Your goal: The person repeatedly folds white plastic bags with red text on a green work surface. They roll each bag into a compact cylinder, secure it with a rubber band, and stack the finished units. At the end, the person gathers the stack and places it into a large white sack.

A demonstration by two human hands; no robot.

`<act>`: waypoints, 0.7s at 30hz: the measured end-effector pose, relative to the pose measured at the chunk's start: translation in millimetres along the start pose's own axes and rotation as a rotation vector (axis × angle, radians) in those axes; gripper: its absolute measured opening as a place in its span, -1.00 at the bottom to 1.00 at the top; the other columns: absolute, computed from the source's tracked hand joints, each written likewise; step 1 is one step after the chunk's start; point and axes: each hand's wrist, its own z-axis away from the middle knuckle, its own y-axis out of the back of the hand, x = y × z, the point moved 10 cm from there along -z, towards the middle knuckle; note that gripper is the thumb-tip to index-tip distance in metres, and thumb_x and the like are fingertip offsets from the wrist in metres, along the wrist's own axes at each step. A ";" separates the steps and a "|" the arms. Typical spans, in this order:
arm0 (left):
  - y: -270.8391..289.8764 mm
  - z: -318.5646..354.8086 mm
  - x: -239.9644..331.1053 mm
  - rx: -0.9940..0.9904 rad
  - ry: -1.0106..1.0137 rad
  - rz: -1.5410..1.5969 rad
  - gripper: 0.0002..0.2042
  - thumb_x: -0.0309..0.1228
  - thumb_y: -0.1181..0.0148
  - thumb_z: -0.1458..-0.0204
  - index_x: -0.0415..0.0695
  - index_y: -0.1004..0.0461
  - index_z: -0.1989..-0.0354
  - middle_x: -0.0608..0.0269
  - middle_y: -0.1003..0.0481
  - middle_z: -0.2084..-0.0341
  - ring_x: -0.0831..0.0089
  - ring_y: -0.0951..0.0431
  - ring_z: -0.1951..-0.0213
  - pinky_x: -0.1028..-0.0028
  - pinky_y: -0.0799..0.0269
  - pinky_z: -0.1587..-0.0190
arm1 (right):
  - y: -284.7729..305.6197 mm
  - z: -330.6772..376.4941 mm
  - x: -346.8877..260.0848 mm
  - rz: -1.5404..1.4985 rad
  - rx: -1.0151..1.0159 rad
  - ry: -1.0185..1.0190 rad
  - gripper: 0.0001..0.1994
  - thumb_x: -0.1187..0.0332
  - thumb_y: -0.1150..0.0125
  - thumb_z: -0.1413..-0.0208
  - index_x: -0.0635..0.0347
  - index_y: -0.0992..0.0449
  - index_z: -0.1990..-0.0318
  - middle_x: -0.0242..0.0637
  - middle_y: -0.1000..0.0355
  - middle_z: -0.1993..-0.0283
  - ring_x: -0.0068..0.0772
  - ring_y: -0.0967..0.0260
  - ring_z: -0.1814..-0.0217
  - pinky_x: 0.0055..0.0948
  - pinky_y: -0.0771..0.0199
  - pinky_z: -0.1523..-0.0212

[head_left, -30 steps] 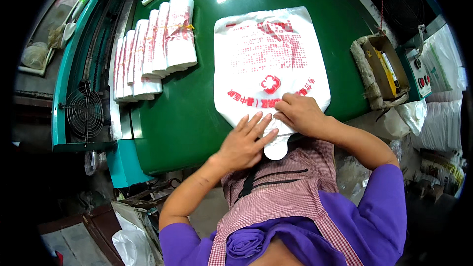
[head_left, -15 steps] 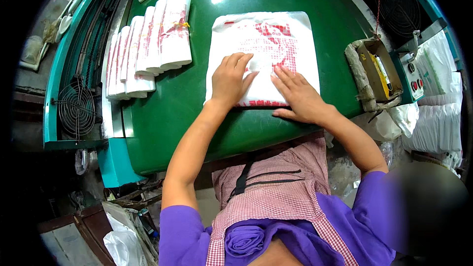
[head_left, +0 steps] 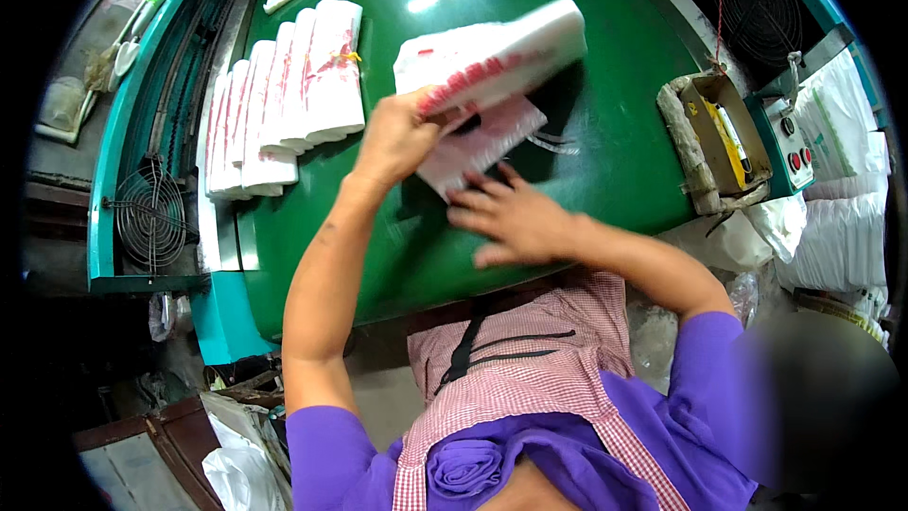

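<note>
Rolled bundles (head_left: 331, 85) already lie along the left side of the bench (head_left: 605, 180), while the bags (head_left: 506, 57) near its middle are only folded, with no tie visible, the left hand (head_left: 397, 137) gripping their near-left edge and the right hand (head_left: 520, 220) spread wide nearby.

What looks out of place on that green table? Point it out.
Only mildly odd: the white rolls at the left of the green table have staggered ends instead of lining up. Nothing looks spilled.
</note>
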 end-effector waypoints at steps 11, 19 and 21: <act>-21.0 71.7 46.6 0.054 -0.236 -0.474 -0.56 -0.64 -0.12 0.27 -0.14 -0.45 0.09 -0.01 -0.53 0.24 0.10 -0.56 0.20 0.27 -0.50 0.19 | 34.6 38.3 147.7 -1.967 0.751 -0.431 -0.45 0.10 0.04 -0.24 0.32 -0.17 -0.25 -0.03 -0.22 -0.24 -0.10 -0.23 -0.24 -0.12 -0.26 -0.22; -81.1 107.8 25.1 -0.682 -0.232 -0.362 -0.61 -0.42 -0.31 0.23 -0.05 -0.48 0.12 0.05 -0.05 -0.32 -0.18 0.07 -0.33 -0.20 0.09 -0.21 | 17.2 89.5 157.0 -1.889 0.595 -0.670 -0.57 0.63 -0.08 0.08 0.40 -0.35 -0.04 -0.08 -0.45 0.07 -0.20 -0.47 0.06 -0.24 -0.47 -0.05; -73.0 107.8 7.6 -0.700 -0.173 -0.303 -0.69 -0.21 -0.34 0.17 0.02 -0.58 0.21 0.05 -0.07 -0.31 -0.20 0.17 -0.35 -0.38 0.19 -0.15 | 17.6 94.1 140.7 -1.580 0.430 -0.652 -0.51 0.68 -0.07 0.16 0.34 -0.37 -0.05 -0.16 -0.46 0.08 -0.29 -0.44 0.03 -0.29 -0.44 -0.07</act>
